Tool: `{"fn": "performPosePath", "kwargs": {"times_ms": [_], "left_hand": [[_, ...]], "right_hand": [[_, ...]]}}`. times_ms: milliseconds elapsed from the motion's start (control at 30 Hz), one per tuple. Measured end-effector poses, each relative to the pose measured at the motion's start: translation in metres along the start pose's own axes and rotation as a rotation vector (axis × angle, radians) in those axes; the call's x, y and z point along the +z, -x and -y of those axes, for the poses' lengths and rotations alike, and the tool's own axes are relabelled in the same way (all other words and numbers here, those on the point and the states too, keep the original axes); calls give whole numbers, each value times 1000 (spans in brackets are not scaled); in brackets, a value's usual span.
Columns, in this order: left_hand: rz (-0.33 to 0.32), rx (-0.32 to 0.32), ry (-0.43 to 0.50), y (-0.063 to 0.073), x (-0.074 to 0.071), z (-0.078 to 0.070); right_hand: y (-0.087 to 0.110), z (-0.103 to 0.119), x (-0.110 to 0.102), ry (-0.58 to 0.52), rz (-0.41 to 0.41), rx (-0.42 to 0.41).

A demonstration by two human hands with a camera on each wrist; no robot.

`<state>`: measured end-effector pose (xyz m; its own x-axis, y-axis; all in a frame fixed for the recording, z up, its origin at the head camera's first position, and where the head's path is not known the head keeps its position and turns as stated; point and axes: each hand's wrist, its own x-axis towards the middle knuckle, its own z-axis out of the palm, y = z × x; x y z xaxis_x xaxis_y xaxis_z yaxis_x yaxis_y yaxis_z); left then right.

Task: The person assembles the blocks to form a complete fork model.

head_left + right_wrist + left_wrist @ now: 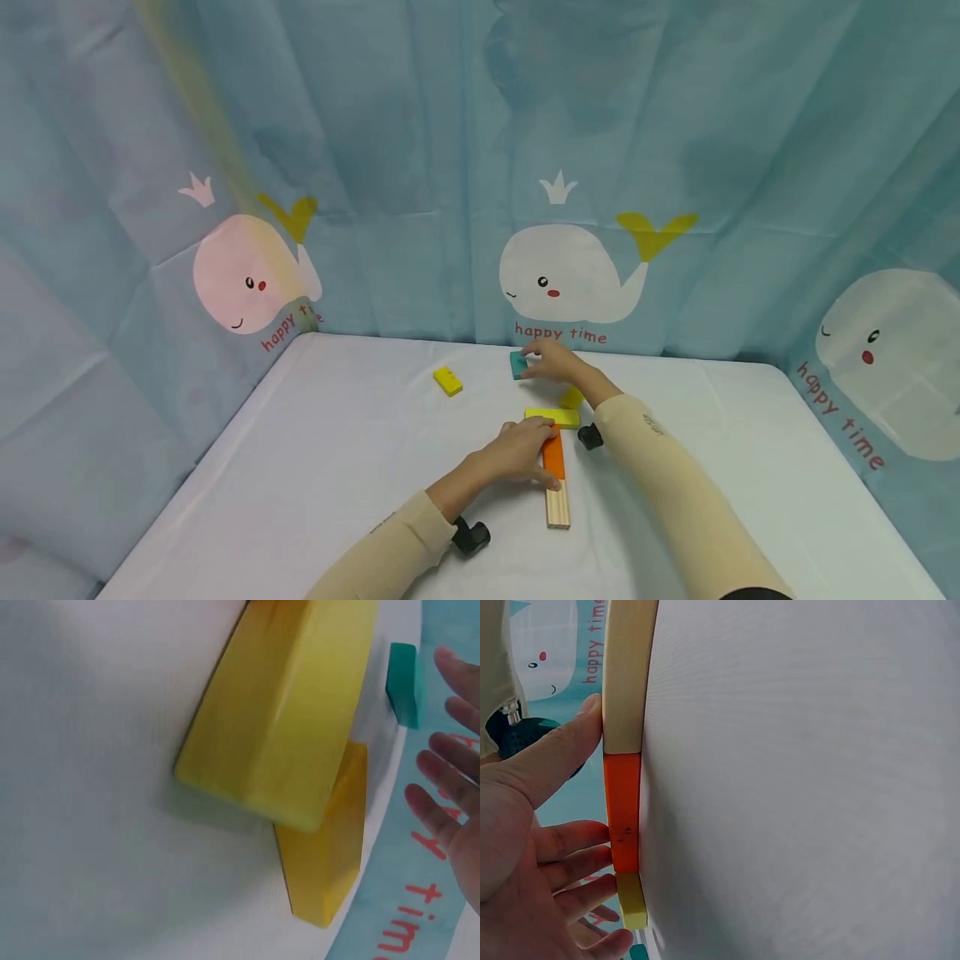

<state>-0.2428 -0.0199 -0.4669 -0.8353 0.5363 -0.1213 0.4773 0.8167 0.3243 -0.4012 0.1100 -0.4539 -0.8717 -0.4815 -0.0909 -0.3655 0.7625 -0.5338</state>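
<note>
In the head view, my left hand (pixel 519 451) spans an orange block (pixel 553 461), its thumb near the joint with a plain wooden block (pixel 557 510). In the left wrist view, the fingertips (pixel 596 834) rest along the orange block and the yellow block (pixel 631 901), while the thumb touches the wooden block (pixel 626 682). A yellow block (pixel 551 416) lies crosswise at the orange block's far end. My right hand (pixel 553 362) reaches over a teal block (pixel 517 365) at the back. Its fingers (pixel 435 814) are spread and grip nothing; contact with the teal block is unclear.
A second yellow block (pixel 572 397) sits under the right forearm, behind the crosswise one. Another yellow block (pixel 447 381) lies apart to the left. The white table (pixel 315 483) backs onto a blue whale-print curtain (pixel 420 208). Dark devices (pixel 471 538) are strapped to both wrists.
</note>
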Motion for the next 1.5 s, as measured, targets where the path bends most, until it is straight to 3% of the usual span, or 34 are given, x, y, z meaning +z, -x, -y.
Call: {"fn": "performPosePath", "kwargs": {"times_ms": [400,800,1500], "left_hand": [[-20,22,-2,-1,1,2],[-5,12,12,0,-1,0],[-3,10,9,0,-1,2]], "right_hand": [[-13,11,8,125,25,-68],[-18,14,5,154,127,4],[-20,14,8,115,96,27]]}}
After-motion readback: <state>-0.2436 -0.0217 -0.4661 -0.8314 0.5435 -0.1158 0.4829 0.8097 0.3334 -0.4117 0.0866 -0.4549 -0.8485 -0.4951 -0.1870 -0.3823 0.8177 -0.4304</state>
